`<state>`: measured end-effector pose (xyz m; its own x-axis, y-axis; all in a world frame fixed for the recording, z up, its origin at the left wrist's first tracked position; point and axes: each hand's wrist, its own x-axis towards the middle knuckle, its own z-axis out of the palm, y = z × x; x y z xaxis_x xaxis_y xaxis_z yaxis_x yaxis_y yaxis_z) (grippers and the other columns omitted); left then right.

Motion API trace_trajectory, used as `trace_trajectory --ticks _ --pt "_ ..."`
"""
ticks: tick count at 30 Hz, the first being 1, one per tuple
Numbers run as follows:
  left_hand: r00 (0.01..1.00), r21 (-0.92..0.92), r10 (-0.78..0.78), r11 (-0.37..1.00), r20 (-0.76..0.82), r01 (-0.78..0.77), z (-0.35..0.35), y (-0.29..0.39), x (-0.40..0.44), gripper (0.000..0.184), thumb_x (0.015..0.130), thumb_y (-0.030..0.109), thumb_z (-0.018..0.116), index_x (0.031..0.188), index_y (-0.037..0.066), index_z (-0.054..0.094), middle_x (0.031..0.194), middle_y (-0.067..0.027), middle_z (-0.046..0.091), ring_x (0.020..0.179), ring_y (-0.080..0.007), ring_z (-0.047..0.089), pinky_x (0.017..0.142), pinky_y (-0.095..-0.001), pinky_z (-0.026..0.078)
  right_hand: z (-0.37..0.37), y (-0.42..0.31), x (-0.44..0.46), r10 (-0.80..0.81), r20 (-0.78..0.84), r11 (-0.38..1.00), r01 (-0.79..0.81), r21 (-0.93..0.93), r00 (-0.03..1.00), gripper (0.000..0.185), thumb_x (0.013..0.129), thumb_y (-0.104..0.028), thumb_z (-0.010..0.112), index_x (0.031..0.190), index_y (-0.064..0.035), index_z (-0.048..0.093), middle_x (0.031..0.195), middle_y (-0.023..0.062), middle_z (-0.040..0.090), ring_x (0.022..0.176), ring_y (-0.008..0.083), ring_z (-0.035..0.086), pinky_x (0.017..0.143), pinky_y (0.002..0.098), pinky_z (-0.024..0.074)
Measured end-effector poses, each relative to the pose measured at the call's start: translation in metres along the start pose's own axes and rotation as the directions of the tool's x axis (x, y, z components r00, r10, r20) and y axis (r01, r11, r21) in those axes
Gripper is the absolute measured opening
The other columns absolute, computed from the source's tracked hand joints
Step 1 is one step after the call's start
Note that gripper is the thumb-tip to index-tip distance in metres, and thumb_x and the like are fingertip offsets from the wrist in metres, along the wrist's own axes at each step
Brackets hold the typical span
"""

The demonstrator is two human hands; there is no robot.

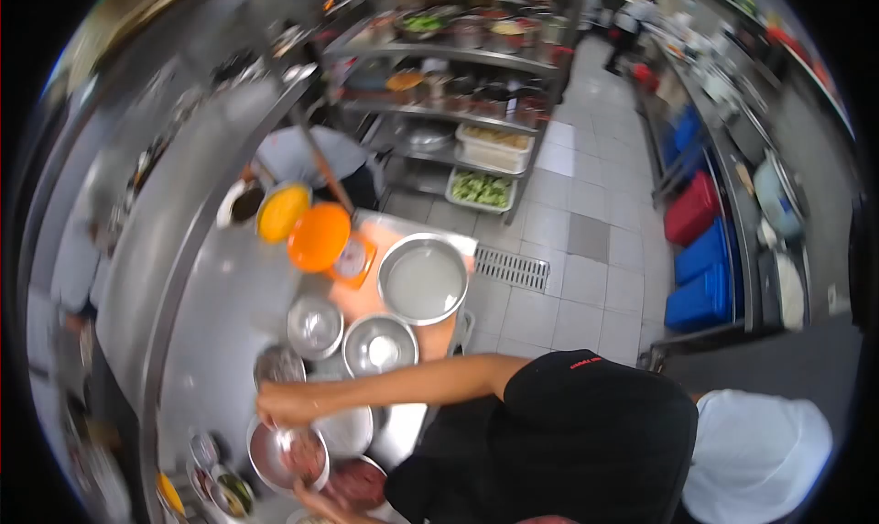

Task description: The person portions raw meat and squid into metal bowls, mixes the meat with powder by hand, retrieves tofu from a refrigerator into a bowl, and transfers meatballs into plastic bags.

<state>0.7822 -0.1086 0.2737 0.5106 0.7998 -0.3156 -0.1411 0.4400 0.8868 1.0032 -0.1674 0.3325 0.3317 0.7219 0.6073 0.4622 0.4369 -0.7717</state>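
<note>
Neither my left hand nor my right hand is in view. A co-worker in a black shirt (586,432) and white cap (755,455) leans over the steel counter. One of the co-worker's hands (286,405) is closed above a metal bowl (261,455) with raw meat (302,453) inside. Their other hand (316,501) is near that bowl's lower rim, its fingers partly hidden. A second bowl of red meat (357,483) sits beside it. Around them are an empty metal bowl (383,345), a smaller bowl (316,327) and a large bowl of cloudy liquid (423,278).
An orange scale (352,258) with an orange bowl (320,237) stands at the counter's far end. Beyond are shelves (439,48) of food containers and a bending person (316,158). Blue bins (698,286) and a red bin (692,208) line the right side; a floor drain (513,268) lies between.
</note>
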Motion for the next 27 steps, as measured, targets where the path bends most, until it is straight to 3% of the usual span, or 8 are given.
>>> trace_trajectory --ticks 4,5,6,10,18,21,25,27 --pt "0.999 0.008 -0.039 0.999 -0.014 0.039 0.079 0.029 -0.038 0.031 0.088 0.028 0.049 0.101 0.002 0.06 0.1 -0.007 0.062 0.089 -0.0166 0.059 0.074 -0.0302 0.049 0.007 0.037 0.002 -0.369 0.124 0.923 0.379 -0.069 0.921 0.023 0.072 -0.012 0.064 0.094 -0.0048 0.062 0.092 0.0128 0.061 0.088 0.0273 0.057 0.078 0.0364 0.0455" --pt "0.945 0.378 0.324 0.881 -0.043 -0.285 0.011 -0.031 0.009 0.031 0.088 0.031 0.048 0.102 0.005 0.059 0.1 -0.0046 0.06 0.088 -0.0149 0.057 0.073 -0.0278 0.048 -0.002 0.016 0.01 0.055 0.38 0.973 0.036 -0.228 0.924 0.033 0.065 -0.013 0.071 0.096 -0.0044 0.065 0.097 0.014 0.063 0.093 0.0278 0.059 0.082 0.0368 0.0467" --pt "0.981 0.077 0.049 0.996 -0.185 -0.036 0.038 -0.007 -0.01 0.03 0.089 0.032 0.048 0.101 0.006 0.058 0.1 -0.003 0.059 0.089 -0.0127 0.055 0.067 -0.026 0.047 -0.002 0.019 0.019 0.145 0.581 0.951 0.049 -0.305 0.801 0.035 0.068 -0.014 0.071 0.101 -0.0049 0.065 0.1 0.0144 0.062 0.095 0.0317 0.058 0.083 0.0373 0.0469" --pt "0.975 0.024 0.052 0.999 -0.217 -0.047 0.052 0.001 -0.008 0.02 0.087 0.021 0.046 0.087 0.001 0.05 0.066 -0.008 0.055 0.044 -0.0152 0.051 0.035 -0.023 0.037 -0.001 -0.002 0.037 0.326 0.652 0.918 -0.063 -0.392 0.685 0.025 0.07 -0.007 0.066 0.094 -0.0023 0.067 0.091 0.021 0.065 0.085 0.0326 0.063 0.078 0.0389 0.0481" --pt "0.977 -0.085 0.076 0.992 -0.197 -0.095 0.056 -0.009 -0.008 0.035 0.083 0.013 0.042 0.115 0.005 0.032 0.08 -0.0104 0.057 0.051 -0.0153 0.056 0.033 -0.0213 0.039 0.039 0.028 0.008 0.144 0.672 0.88 0.217 -0.423 0.726 0.036 0.068 -0.008 0.068 0.103 -0.0068 0.064 0.096 0.018 0.063 0.091 0.0342 0.061 0.077 0.0395 0.0481" --pt "0.98 -0.016 0.063 0.998 -0.19 -0.067 0.059 -0.012 -0.012 0.049 0.08 0.01 0.04 0.126 0.007 0.022 0.082 -0.0117 0.058 0.053 -0.0178 0.057 0.036 -0.0227 0.042 0.051 0.033 0.011 0.443 0.797 0.889 -0.082 -0.451 0.41 0.047 0.066 -0.005 0.068 0.111 -0.0116 0.058 0.12 0.0195 0.05 0.102 0.0364 0.055 0.085 0.0397 0.0456" --pt "0.962 -0.028 0.075 0.996 -0.264 -0.085 0.051 -0.021 -0.006 0.055 0.082 0.012 0.039 0.13 0.008 0.014 0.087 -0.0168 0.056 0.049 -0.0192 0.056 0.034 -0.0232 0.046 0.039 0.025 0.008 0.296 0.681 0.871 0.103 -0.48 0.67 0.042 0.065 0.002 0.065 0.105 -0.0089 0.06 0.105 0.016 0.055 0.094 0.0366 0.056 0.085 0.0404 0.0443" --pt "0.967 -0.059 0.042 0.997 -0.252 -0.059 0.04 -0.025 -0.003 0.058 0.082 0.012 0.039 0.133 0.008 0.011 0.089 -0.0175 0.056 0.051 -0.0202 0.057 0.034 -0.0239 0.047 0.032 0.027 0.013 0.147 0.892 0.92 0.272 -0.281 0.427 0.051 0.066 0.0 0.066 0.114 -0.0103 0.055 0.104 0.0176 0.051 0.096 0.0365 0.054 0.085 0.0405 0.0438"
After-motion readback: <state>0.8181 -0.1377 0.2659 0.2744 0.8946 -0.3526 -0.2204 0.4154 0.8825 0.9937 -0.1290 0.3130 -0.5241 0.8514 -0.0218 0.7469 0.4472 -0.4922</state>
